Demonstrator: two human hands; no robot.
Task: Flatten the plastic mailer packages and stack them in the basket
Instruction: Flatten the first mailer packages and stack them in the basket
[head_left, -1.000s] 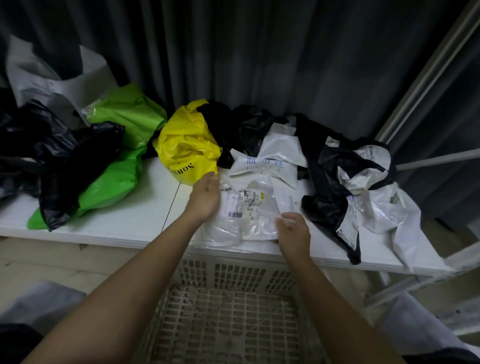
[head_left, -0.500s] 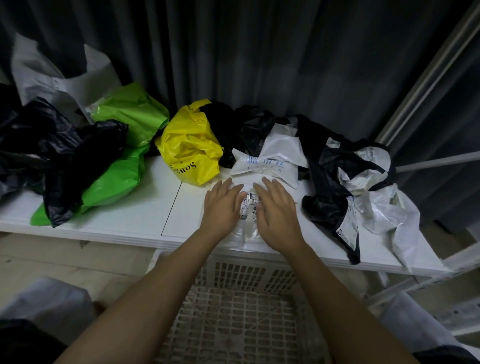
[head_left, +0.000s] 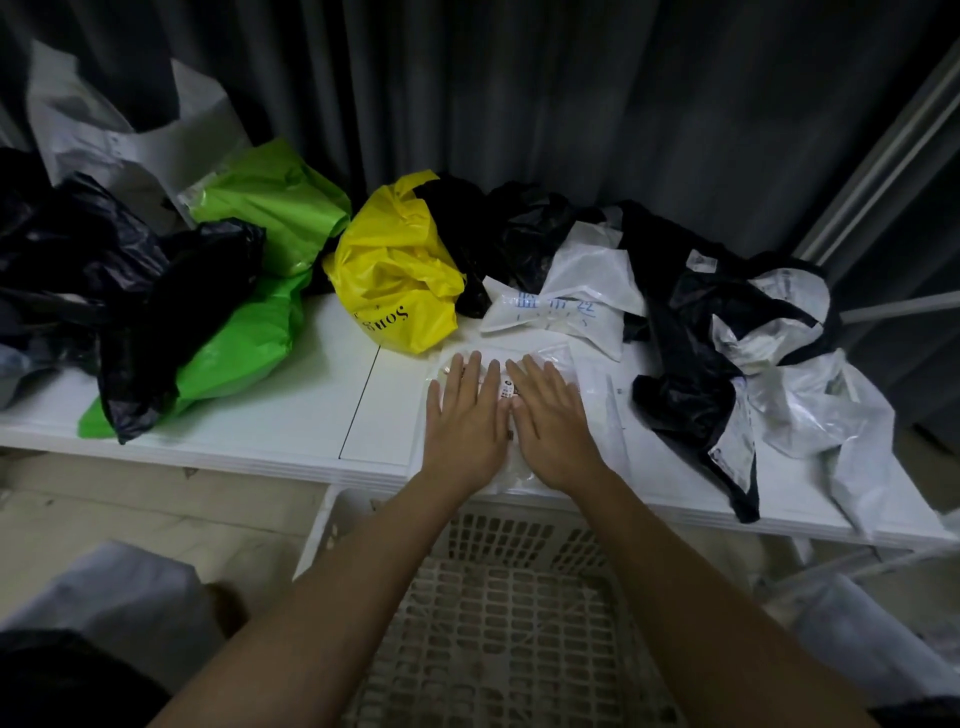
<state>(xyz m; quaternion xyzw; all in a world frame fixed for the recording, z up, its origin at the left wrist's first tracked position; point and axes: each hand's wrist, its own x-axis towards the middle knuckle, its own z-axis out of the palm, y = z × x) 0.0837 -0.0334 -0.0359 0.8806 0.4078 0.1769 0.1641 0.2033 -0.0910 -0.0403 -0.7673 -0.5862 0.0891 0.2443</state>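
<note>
A clear plastic mailer (head_left: 592, 382) with a small barcode label lies flat at the white table's (head_left: 291, 421) front edge. My left hand (head_left: 465, 415) and my right hand (head_left: 553, 415) press down on it side by side, palms flat and fingers straight. Most of the mailer is hidden under them. Below the table edge, between my forearms, stands a white lattice basket (head_left: 498, 613) with nothing visible in it. Crumpled mailers wait behind: a yellow one (head_left: 397, 275), a white one with blue print (head_left: 561, 312), green ones (head_left: 260, 291) and black ones (head_left: 130, 291).
A heap of black and white mailers (head_left: 743, 353) fills the table's right part and hangs over its front edge. A large white bag (head_left: 119, 130) leans on the grey curtain at the back left. A metal rack frame (head_left: 883, 156) rises at the right.
One second ago my hands held the clear mailer's edges apart. They came together on top of it and now press it flat, slid slightly forward.
</note>
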